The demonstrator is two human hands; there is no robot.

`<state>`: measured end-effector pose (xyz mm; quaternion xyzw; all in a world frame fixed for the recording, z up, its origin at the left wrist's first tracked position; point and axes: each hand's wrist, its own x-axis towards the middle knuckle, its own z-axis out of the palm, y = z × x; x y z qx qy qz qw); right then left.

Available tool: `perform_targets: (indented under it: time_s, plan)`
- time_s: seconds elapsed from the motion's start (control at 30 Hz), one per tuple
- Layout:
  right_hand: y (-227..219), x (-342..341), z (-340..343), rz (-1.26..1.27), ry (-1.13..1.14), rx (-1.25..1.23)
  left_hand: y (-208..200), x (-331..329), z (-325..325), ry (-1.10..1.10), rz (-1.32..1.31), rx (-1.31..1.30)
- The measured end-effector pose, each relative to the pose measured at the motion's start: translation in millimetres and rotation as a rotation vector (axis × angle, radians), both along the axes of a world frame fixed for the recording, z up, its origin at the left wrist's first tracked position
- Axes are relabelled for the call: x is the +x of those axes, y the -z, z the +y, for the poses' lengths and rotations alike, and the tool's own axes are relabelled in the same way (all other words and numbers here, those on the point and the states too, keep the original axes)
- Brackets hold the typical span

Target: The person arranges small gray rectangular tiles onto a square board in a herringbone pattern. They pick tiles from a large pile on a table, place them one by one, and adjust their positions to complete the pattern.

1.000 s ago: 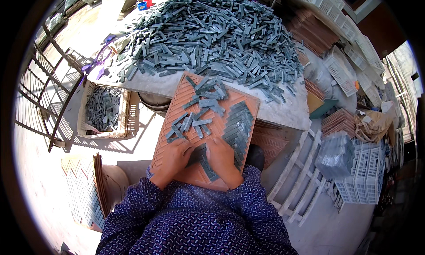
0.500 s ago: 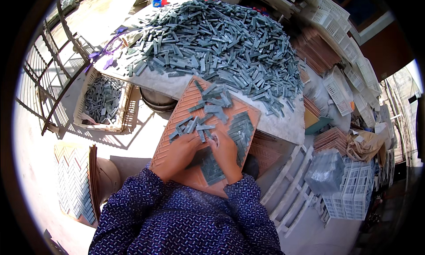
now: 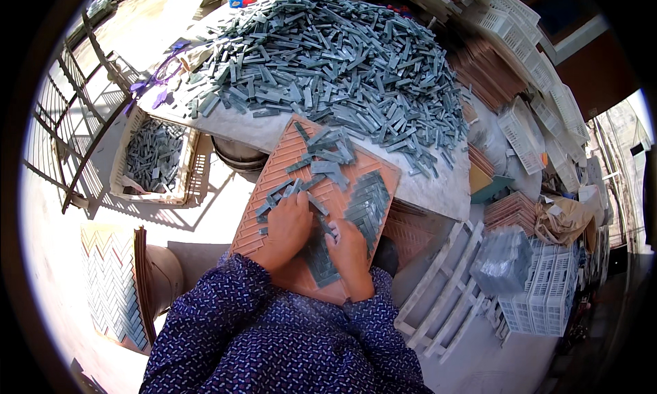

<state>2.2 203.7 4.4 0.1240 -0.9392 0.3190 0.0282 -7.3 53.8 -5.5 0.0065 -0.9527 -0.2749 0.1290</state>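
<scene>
An orange-brown board (image 3: 246, 224) with herringbone grooves lies tilted before me, its far end over the table's edge. Grey-green strip tiles (image 3: 368, 206) fill the grooves on its right side in a herringbone pattern. Loose strip tiles (image 3: 331, 148) lie heaped on its upper middle. My left hand (image 3: 287, 228) is over the board's middle, fingers curled down among the loose strips; one strip shows at its fingertips. Close by, my right hand (image 3: 350, 252) has thumb and forefinger together above the laid tiles. Whatever they pinch is too small to make out.
A large heap of strip tiles (image 3: 328, 66) covers the table (image 3: 438, 195). Left of it stands a cream crate (image 3: 185, 165) of strips. A stack of tiled boards (image 3: 113, 284) is lower left. A white slatted rack (image 3: 441, 291) and white crates (image 3: 540, 291) stand at right.
My left hand has shifted slightly up over the loose strips. The right hand has drawn a little down, away from them. The whole view has shifted slightly.
</scene>
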Motion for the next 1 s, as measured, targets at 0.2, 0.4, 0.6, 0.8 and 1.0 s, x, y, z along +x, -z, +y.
perform_targets:
  time_s: [0.2,0.4,0.6,0.8,1.0]
  plan:
    - [-2.6,-1.7,3.7,-0.045,-0.049,0.004,12.8,8.2,-14.3,0.053,0.107,0.131]
    - [-5.2,-18.2,7.1,-0.002,-0.297,-0.066,0.3,40.1,-33.5,0.157,0.027,0.179]
    - [-5.1,-27.8,12.3,-0.065,-0.394,0.011,7.8,43.0,-32.0,0.22,0.074,0.151]
    - [-7.1,-16.5,17.6,-0.124,-0.248,-0.116,6.8,43.7,-29.4,0.256,0.112,0.1]
    - [-3.0,-13.4,5.2,0.051,-0.278,-0.152,16.0,44.1,-28.0,0.281,0.065,0.094]
